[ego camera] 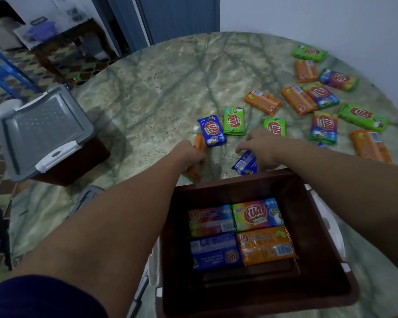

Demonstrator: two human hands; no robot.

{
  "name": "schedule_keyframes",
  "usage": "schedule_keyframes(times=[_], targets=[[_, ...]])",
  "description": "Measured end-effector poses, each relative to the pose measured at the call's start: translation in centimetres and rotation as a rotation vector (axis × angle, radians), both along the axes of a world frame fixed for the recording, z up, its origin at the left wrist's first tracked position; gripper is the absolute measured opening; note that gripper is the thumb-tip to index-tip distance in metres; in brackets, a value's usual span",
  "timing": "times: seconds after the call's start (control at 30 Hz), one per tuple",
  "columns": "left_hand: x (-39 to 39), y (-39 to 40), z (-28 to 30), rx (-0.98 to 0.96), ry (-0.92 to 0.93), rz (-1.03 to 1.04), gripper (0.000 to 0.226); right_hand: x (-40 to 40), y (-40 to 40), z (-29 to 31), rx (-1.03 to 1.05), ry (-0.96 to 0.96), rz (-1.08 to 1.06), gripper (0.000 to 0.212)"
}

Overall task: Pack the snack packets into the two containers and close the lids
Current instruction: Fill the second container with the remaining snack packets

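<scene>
An open dark-brown container (324, 267) stands at the near table edge with several snack packets lying flat inside. Just beyond it my left hand (190, 154) grips an orange packet (199, 143), held on edge. My right hand (260, 144) curls round a blue packet (245, 162), tilted just past the container's far rim. A second brown container (74, 166) stands at the left edge with its grey lid (44, 131) shut. Several more green, orange, blue and rainbow packets lie scattered on the right half of the table, such as a blue packet (211, 130).
The round marble table (159, 88) reaches to a wall on the right. A grey lid (87, 196) lies partly hidden under my left forearm. Off the table on the left are a blue chair (2, 70), a dark side table (64, 44) and tiled floor.
</scene>
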State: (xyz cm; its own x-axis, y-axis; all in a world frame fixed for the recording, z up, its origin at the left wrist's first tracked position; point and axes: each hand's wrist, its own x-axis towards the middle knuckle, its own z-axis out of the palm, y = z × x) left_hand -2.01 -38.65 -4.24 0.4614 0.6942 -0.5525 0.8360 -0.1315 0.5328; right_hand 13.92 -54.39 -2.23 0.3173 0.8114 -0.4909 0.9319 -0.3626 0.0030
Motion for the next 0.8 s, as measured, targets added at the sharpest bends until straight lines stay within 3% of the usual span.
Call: schedule_keyframes(times=[0.2, 0.33, 0.43, 0.53, 0.8], targets=[[0.2, -0.4, 1.3, -0.002, -0.014, -0.075, 0.035, -0.8, 0.1, 0.1, -0.034, -0.097, 0.104, 0.062], [0.5, -0.5, 1.8, -0.097, -0.158, 0.028, 0.066, -1.1, 0.4, 0.0, -0.015, -0.122, 0.124, 0.054], [0.5, -0.8, 1.9, -0.076, -0.211, -0.004, 0.080, -1.0, 0.5, -0.3, 0.039, -0.069, 0.054, 0.074], [0.3, -1.1, 2.1, -0.066, -0.202, -0.042, 0.066, -1.2, 0.1, -0.3, 0.131, 0.060, -0.078, 0.088], [-0.4, -2.4, 4.3, 0.096, -0.267, -0.185, 0.043, -1.5, -0.6, 2.6, 0.336, 0.092, -0.242, 0.095]])
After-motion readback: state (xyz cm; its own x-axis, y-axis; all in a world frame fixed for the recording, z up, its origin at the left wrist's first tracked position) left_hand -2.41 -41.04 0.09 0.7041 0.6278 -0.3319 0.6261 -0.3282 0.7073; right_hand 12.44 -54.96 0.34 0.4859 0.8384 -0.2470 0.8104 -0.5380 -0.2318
